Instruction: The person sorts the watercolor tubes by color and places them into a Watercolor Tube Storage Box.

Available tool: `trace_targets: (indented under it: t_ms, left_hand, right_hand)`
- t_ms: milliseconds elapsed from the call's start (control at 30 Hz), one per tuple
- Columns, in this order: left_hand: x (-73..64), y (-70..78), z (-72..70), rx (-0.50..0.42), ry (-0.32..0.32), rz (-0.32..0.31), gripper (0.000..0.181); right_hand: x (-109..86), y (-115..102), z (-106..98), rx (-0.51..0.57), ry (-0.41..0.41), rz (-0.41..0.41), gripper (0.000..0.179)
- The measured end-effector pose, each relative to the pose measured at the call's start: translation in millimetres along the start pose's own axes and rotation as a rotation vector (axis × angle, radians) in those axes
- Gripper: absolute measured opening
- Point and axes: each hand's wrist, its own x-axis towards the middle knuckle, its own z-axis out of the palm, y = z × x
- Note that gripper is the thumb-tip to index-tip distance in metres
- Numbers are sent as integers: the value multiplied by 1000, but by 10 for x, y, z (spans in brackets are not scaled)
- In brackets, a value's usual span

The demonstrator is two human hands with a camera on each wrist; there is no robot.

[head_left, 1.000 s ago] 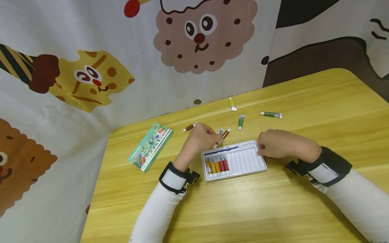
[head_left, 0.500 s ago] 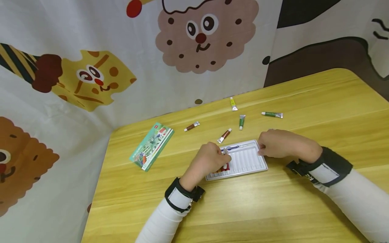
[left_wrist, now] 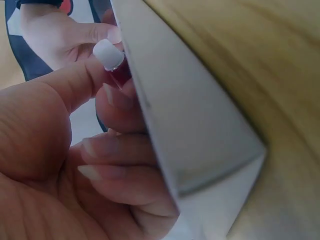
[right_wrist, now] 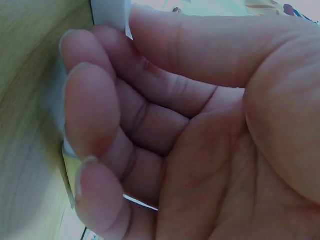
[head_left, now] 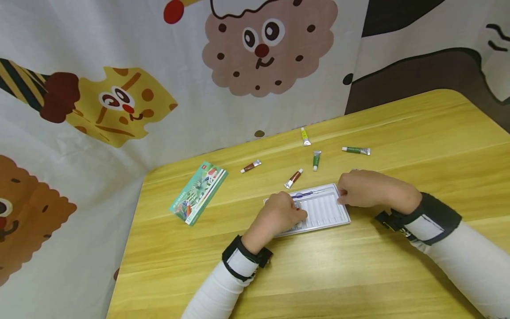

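Note:
My left hand [head_left: 280, 212] pinches a small paint tube [left_wrist: 120, 74] low over the left half of a white slotted tray [head_left: 326, 208]. In the left wrist view its white cap and a bit of dark red body show between thumb and forefinger. That hand covers the tubes lying in the tray's left slots. My right hand [head_left: 360, 189] holds the tray by its right edge, and the right wrist view has the tray's corner [right_wrist: 110, 12] between thumb and forefinger. A thin blue paintbrush [head_left: 307, 194] lies along the tray's back groove.
Behind the tray lie brown tubes [head_left: 293, 178], green tubes [head_left: 316, 160] and a yellow tube [head_left: 305, 136], scattered on the wooden table [head_left: 342, 274]. A green printed box [head_left: 198, 193] rests at the left. A cartoon curtain [head_left: 175, 53] hangs behind the table's back edge.
My left hand has taken a tube from beside the brown one behind the tray, carried it forward and right, and lowered it over the slots. My right hand has stayed at the tray's edge.

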Motion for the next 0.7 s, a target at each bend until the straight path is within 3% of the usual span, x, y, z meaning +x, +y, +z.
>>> trace_targets:
  t_ms: [267, 700]
  left_hand:
    - [5, -2, 28, 42, 13, 25, 56]
    - [-53, -21, -16, 26, 9, 92, 57]
  right_hand:
    - [-1, -8, -3, 0, 0, -4, 21]
    - [-3, -4, -19, -3, -11, -13, 22]
